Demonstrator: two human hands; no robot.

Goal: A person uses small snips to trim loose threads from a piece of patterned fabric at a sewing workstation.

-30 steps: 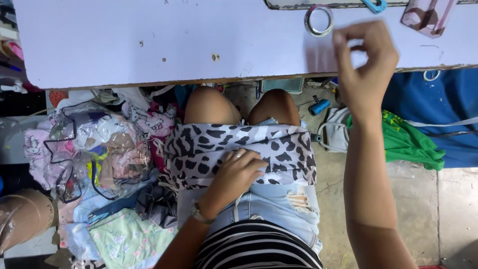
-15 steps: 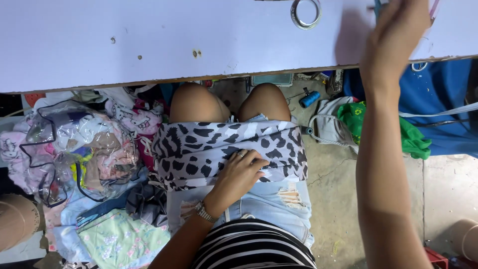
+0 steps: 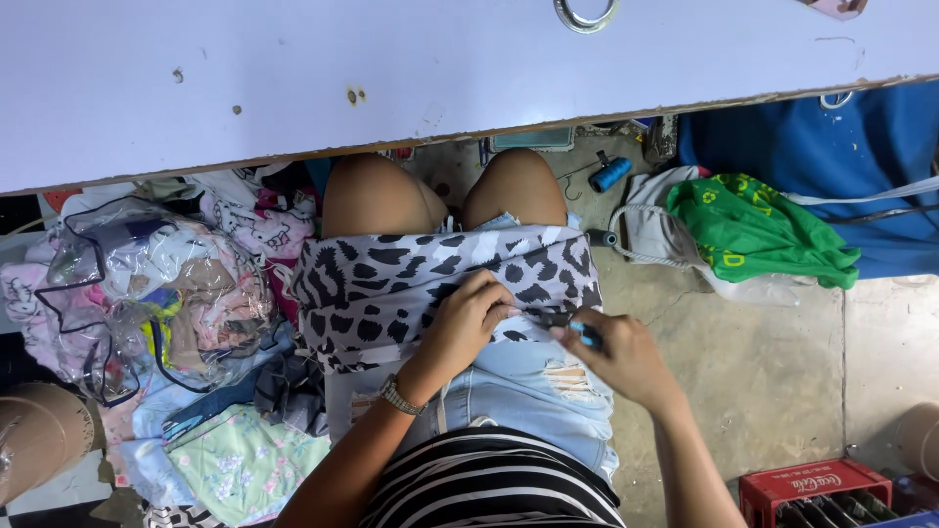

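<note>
At the far left a clear plastic bag stuffed with pastel fabric pieces sits on the floor, with a mint-green floral cloth lying below it and a brown cardboard roll at the edge.

In the middle, a black-and-white animal-print fabric piece is draped across the person's lap, over pale denim shorts. The left hand rests on the fabric's lower edge, fingers curled and pinching the cloth. Just beside it the right hand is closed around a small blue-handled cutting tool, whose dark tip points at the spot the left fingers pinch.

The tip works very close to the left fingertips and right over the thigh, so a slip could likely nick a finger or the skin beneath. The fabric is held only by the pinch; if it slackens, the tool may well catch the cloth itself rather than a loose thread.

Above, the pale lilac painted desk fills the top of the view, its paint chipped in spots, a metal ring at its far edge. To the right, on a bare stained concrete floor, lie a blue thread spool, a green plastic bag and blue cloth; a red plastic crate stands in the lower corner.
</note>
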